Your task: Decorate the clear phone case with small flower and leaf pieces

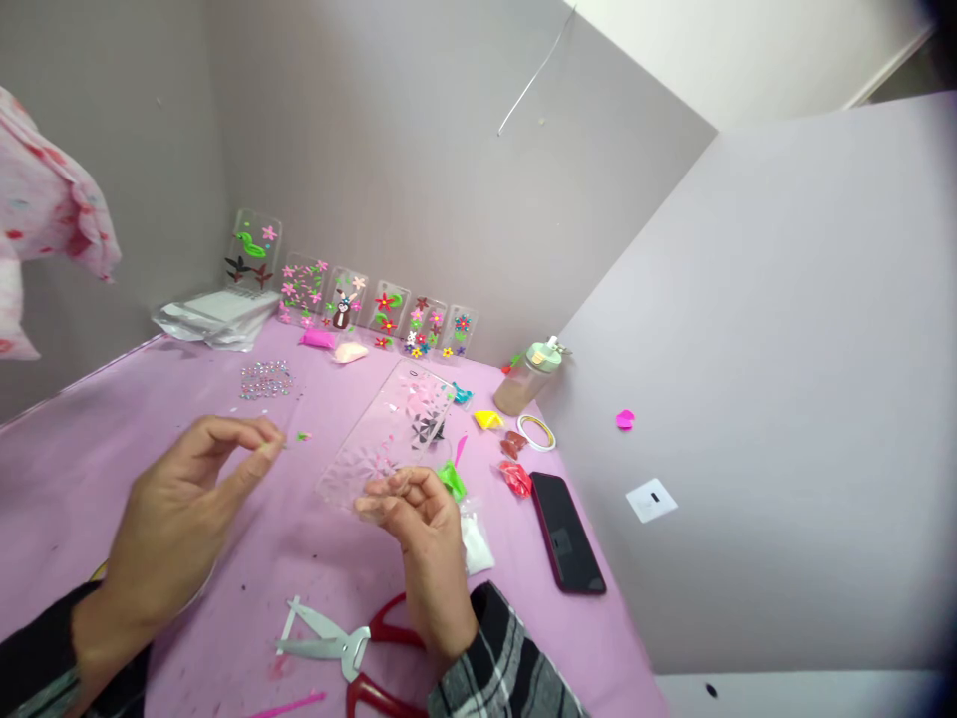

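My left hand (179, 519) hangs over the pink tabletop with thumb and forefinger pinched together; anything between them is too small to tell. Just beyond those fingertips lies a tiny green and pink clay piece (303, 436). My right hand (423, 538) is raised over the near end of a clear flower-patterned phone case (389, 434), its fingertips bunched and apart from the case. A lump of bright green clay (452, 480) lies just beyond those fingers. Red-handled scissors (351, 648) lie open below my right wrist.
Several decorated clear phone cases (381, 319) lean along the back wall. Rhinestones (265, 380), clay bits, a wire ring (536, 432), a bottle (527, 379) and a black smartphone (567, 533) lie around. Grey walls bound the table's far and right sides.
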Tool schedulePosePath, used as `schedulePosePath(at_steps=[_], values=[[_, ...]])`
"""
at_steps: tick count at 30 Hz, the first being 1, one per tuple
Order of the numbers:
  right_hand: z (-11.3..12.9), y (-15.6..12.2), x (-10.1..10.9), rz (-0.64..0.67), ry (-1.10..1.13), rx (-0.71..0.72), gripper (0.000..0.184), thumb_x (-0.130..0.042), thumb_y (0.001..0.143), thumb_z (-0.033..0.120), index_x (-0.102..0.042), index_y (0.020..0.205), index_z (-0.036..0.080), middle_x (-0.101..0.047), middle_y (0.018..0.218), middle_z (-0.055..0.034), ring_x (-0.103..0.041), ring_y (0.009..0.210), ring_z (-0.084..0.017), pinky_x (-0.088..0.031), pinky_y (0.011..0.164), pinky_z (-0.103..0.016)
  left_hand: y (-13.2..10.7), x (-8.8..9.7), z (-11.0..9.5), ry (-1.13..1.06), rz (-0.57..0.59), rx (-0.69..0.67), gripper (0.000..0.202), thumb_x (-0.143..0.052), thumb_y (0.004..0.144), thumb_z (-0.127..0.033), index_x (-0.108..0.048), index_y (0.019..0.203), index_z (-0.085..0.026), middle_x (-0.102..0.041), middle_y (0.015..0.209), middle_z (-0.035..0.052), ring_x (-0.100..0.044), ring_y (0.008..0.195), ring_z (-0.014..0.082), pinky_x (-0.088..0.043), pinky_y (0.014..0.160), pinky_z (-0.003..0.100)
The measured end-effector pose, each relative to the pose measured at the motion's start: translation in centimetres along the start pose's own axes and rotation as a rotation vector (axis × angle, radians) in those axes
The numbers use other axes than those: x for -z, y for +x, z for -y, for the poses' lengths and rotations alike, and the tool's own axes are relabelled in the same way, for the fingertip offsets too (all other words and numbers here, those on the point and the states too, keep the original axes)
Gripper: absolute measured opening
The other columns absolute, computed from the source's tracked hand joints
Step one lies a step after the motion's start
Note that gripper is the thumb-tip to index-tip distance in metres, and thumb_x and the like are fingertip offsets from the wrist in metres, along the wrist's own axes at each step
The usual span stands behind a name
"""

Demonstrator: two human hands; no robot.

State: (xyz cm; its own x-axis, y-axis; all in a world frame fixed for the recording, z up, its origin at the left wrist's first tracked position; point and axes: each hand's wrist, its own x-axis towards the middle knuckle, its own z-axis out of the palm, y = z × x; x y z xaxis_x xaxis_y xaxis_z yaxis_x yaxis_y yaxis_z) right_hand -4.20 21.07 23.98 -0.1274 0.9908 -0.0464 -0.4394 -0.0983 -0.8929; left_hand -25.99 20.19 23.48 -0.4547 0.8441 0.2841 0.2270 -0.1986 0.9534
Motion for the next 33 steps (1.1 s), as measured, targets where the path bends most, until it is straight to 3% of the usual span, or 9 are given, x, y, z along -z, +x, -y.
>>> schedulePosePath(at_steps=[3,8,14,18,21,24,27,30,33], values=[[0.2,0.2,0.1,-0.015,0.009,-0.008,0.026,-0.094,0.078,0.026,-0.072,0.091,0.023,-0.087,0.095,-0.0023,-0.083,0.085,-0.02,-0.069,0.088,-0.036,0.8,0.3,-0.1,-0.081,-0.04,0.108,0.032,-0.079,0.098,-0.056,-0.064,0.1,-0.028,-0.079,0.117,-0.0021,-0.08,0.116,0.025,-0.063,0.12,0.044],[-0.1,0.2,0.2,0.024,0.016,0.014,0.03,-0.098,0.081,0.032,-0.072,0.093,0.023,-0.087,0.095,-0.0016,-0.084,0.084,-0.019,-0.069,0.087,-0.035,0.6,-0.1,0.2,-0.238,0.091,0.158,0.042,-0.088,0.094,-0.061,-0.068,0.113,-0.029,-0.081,0.096,-0.0045,-0.081,0.088,0.0187,-0.072,0.088,0.027],[-0.2,0.0,0.1,0.045,-0.028,0.033,0.029,-0.097,0.083,0.033,-0.072,0.093,0.024,-0.086,0.093,-0.0001,-0.085,0.084,-0.02,-0.069,0.088,-0.035,0.4,0.1,1.1,-0.212,0.165,0.177,0.044,-0.088,0.09,-0.069,-0.079,0.103,-0.027,-0.079,0.086,-0.0025,-0.078,0.081,0.0197,-0.073,0.08,0.027],[-0.1,-0.2,-0.1,0.081,-0.038,0.029,0.029,-0.097,0.082,0.033,-0.072,0.092,0.024,-0.085,0.092,-0.0001,-0.084,0.082,-0.02,-0.071,0.089,-0.037,0.5,0.2,1.4,-0.208,0.166,0.189,0.045,-0.082,0.095,-0.07,-0.08,0.107,-0.026,-0.076,0.085,-0.0021,-0.077,0.081,0.0196,-0.07,0.076,0.026],[-0.2,-0.2,-0.3,0.096,-0.02,-0.009,0.026,-0.095,0.078,0.026,-0.072,0.092,0.024,-0.084,0.089,0.001,-0.083,0.08,-0.019,-0.071,0.088,-0.036,0.5,-0.2,0.8,-0.223,0.152,0.203,0.054,-0.079,0.093,-0.079,-0.075,0.09,-0.025,-0.067,0.073,-0.0033,-0.072,0.072,0.0185,-0.063,0.068,0.026],[-0.4,-0.1,-0.2,0.114,0.009,-0.072,0.026,-0.092,0.073,0.02,-0.072,0.09,0.023,-0.085,0.086,0.0004,-0.082,0.076,-0.018,-0.069,0.084,-0.032,0.4,-0.4,0.2,-0.174,0.174,0.169,0.069,-0.071,0.092,-0.089,-0.061,0.069,-0.025,-0.051,0.062,-0.006,-0.057,0.056,0.0141,-0.052,0.059,0.026],[-0.7,0.1,0.0,0.15,0.044,-0.132,0.027,-0.09,0.071,0.02,-0.072,0.09,0.022,-0.087,0.085,-0.0016,-0.082,0.074,-0.017,-0.068,0.081,-0.03,0.5,-0.2,0.3,-0.112,0.155,0.169,0.067,-0.069,0.091,-0.091,-0.067,0.074,-0.026,-0.057,0.065,-0.0047,-0.057,0.06,0.0165,-0.051,0.063,0.028],[-0.8,0.3,0.2,0.199,0.057,-0.17,0.026,-0.089,0.071,0.021,-0.073,0.091,0.022,-0.087,0.086,-0.0023,-0.083,0.073,-0.017,-0.067,0.08,-0.03,0.6,0.2,0.9,-0.041,0.121,0.155,0.057,-0.077,0.087,-0.085,-0.081,0.094,-0.028,-0.079,0.091,0.0008,-0.072,0.088,0.0235,-0.058,0.084,0.032],[-1.0,0.2,0.4,0.226,0.021,-0.164,0.026,-0.09,0.074,0.023,-0.073,0.093,0.021,-0.086,0.086,-0.0018,-0.082,0.073,-0.017,-0.067,0.08,-0.031,0.7,0.3,1.2,-0.069,0.079,0.13,0.047,-0.088,0.08,-0.074,-0.084,0.095,-0.03,-0.083,0.108,0.0011,-0.075,0.105,0.0257,-0.059,0.099,0.033]])
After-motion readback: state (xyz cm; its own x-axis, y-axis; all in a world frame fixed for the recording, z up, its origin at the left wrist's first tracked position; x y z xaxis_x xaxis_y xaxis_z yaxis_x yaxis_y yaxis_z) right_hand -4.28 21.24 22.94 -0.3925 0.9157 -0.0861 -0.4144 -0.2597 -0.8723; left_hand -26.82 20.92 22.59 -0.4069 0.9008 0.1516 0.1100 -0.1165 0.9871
